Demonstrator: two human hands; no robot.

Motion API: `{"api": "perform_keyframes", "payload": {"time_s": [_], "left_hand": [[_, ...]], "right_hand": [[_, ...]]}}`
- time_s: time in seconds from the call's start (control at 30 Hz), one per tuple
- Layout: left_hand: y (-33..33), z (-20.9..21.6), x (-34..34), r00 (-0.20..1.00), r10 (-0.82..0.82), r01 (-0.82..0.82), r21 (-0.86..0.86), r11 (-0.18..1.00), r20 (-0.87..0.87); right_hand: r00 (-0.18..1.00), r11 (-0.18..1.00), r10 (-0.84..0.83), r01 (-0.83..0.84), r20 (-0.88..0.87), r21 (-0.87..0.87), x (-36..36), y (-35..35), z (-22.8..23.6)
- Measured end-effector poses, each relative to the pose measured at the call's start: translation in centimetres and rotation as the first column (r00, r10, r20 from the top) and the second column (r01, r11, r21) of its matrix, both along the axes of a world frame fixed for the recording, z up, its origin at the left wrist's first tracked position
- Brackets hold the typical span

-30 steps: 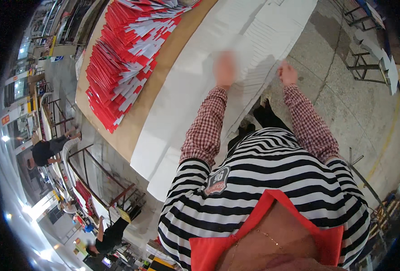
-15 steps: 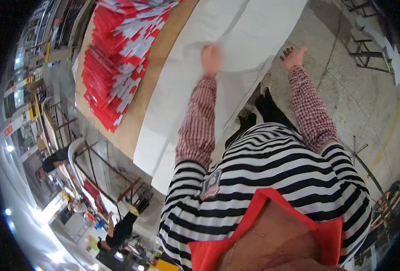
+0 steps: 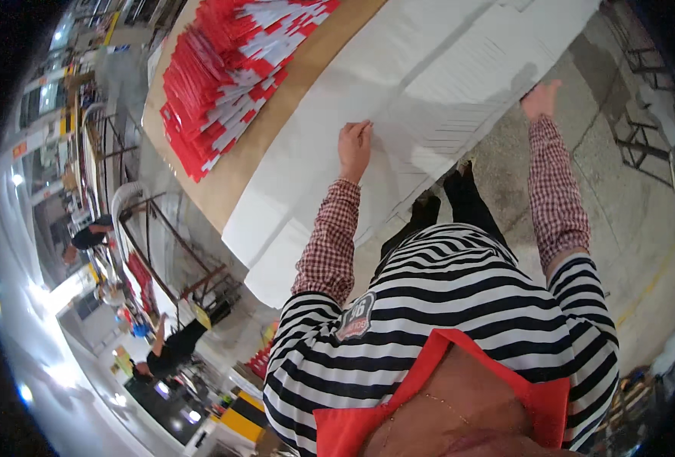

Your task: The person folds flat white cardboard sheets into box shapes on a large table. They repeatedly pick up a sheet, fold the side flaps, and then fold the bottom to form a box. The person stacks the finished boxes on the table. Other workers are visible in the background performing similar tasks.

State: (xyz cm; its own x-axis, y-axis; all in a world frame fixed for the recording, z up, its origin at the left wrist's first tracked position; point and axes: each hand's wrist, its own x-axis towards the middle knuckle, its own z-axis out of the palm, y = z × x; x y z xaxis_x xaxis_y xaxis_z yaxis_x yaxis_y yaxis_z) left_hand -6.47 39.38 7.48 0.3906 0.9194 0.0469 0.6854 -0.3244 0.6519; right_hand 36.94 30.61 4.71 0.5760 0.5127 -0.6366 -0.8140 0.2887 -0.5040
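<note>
A long white sheet (image 3: 307,152) covers much of the table, with rows of thin parallel dark lines along its right side. Over its middle is my left hand (image 3: 354,149), fingers curled and pressed together; whatever they hold, if anything, is too small to make out. My right hand (image 3: 540,100) reaches to the sheet's right edge, thumb stretched away from the fingers. It looks open, though its fingertips are partly hidden and I see nothing held. Left of the sheet, a large fanned pile of red and white flat pieces (image 3: 223,84) lies on brown board.
The brown board (image 3: 223,194) runs along the table's left side. Dark metal stands (image 3: 642,148) are on the concrete floor at right. Farther left are a curved-top bench (image 3: 128,198), a person in dark clothes (image 3: 176,343) and another person (image 3: 91,234) bending.
My right hand has moved forward and right, from above the floor to the sheet's edge. My left hand sits slightly lower in view, fingers still curled. The whole view has shifted.
</note>
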Motion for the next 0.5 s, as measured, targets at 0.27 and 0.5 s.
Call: {"api": "perform_keyframes", "payload": {"time_s": [0.27,0.5], "left_hand": [[-5.1,-0.6,-11.4,0.990,0.061,-0.040,0.168,0.985,-0.123],[-5.7,-1.0,-15.0,0.992,0.018,0.006,0.182,0.983,-0.129]], "right_hand": [[0.966,0.984,-0.019,-0.026,-0.256,-0.175,-11.0,-8.6,-6.3],[0.956,0.982,0.187,-0.187,-0.228,0.020,-24.1,-8.3,-6.8]]}}
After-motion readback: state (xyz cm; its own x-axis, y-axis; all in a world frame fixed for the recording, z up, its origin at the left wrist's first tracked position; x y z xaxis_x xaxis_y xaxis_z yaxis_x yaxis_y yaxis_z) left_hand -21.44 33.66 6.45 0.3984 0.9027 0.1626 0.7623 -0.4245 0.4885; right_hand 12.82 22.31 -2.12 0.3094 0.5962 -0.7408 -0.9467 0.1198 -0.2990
